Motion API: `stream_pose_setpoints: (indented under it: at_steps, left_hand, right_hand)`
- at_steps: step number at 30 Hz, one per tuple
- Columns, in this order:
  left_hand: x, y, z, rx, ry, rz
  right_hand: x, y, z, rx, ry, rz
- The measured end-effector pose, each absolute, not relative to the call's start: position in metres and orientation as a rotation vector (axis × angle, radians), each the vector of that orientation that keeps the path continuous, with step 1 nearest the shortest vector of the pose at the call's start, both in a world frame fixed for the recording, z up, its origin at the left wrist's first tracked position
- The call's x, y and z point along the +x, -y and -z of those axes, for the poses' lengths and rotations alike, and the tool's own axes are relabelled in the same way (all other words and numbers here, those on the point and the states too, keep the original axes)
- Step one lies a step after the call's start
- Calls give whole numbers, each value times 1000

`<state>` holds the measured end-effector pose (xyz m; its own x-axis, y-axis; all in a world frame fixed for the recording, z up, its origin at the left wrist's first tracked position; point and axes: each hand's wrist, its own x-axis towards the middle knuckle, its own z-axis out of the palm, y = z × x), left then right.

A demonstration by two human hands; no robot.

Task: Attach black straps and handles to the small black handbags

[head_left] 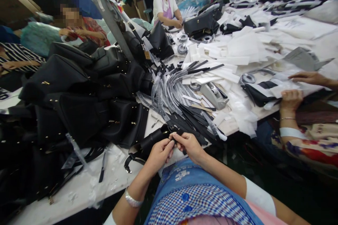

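Note:
My left hand and my right hand meet in front of my apron, fingers pinched together. Between them is a narrow black strap, partly hidden by the fingers. Just behind my left hand, at the table's edge, lies a black bag. A black belt end with a metal buckle hangs from the bag's left side. Beyond my right hand a bundle of black straps spreads over the table, many in clear plastic wrap.
Black bags with gold studs are heaped on the left. A grey tape dispenser stands among white foam sheets. At right a co-worker's hands rest on a black bag. A slanted metal post rises behind.

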<state>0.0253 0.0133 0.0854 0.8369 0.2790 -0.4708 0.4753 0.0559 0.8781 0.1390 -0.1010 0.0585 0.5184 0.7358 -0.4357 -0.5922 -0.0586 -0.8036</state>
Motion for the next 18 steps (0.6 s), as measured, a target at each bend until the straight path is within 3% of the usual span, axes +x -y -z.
stream_pose_setpoints:
  at_steps: [4, 10, 18]
  left_hand:
    - [27, -30, -80, 1496, -697, 189]
    - [36, -53, -68, 1618, -781, 200]
    - [52, -71, -66, 1866, -842, 331]
  right_hand:
    - [160, 102, -35, -1343, 352, -917]
    - [184, 94, -4, -1780, 1092, -690]
    - [199, 78, 11, -1641, 1302, -683]
